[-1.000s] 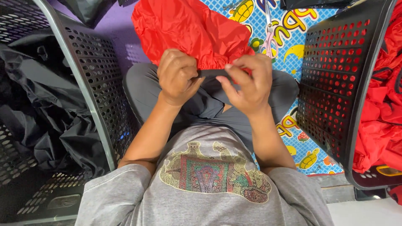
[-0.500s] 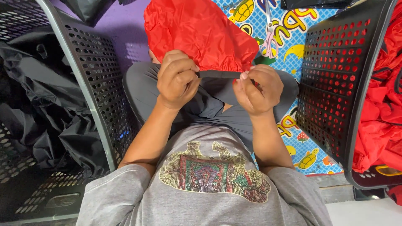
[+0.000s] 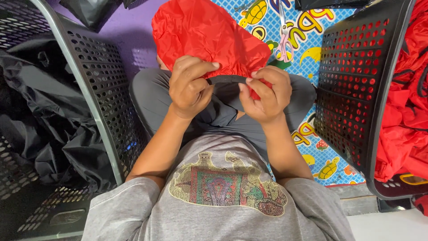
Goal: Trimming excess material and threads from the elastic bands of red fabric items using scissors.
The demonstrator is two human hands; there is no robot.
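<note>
Two big black plastic baskets flank the seated person, their walls punched with rows of round holes. The left basket (image 3: 96,89) is heaped with limp, faintly shiny black fabric (image 3: 40,111); the right basket (image 3: 352,89) holds bright red fabric (image 3: 401,120) of the same thin, crinkled kind. Between them lies a play mat (image 3: 321,156), blue with cartoon turtles and fruit, purple toward the left. The person sits on it in grey trousers and a grey T-shirt with a beaded panel on the chest.

Over the lap, held up before the chest, is a red fabric cover (image 3: 205,35): light, papery, rumpled, bunched into a rounded mass that billows up and away from the body. Its near edge ends in a narrow black elastic band (image 3: 227,79), which runs crosswise, left to right, in a shallow arch between the hands.

The left hand (image 3: 189,87) is curled tight, thumb and fingers pinching the left end of the band and the red cloth. The right hand (image 3: 267,93) is likewise closed, fingertips nipping the band's right end.

Pink-handled scissors (image 3: 283,38) lie on the mat beyond the cover, blades pointing away.
</note>
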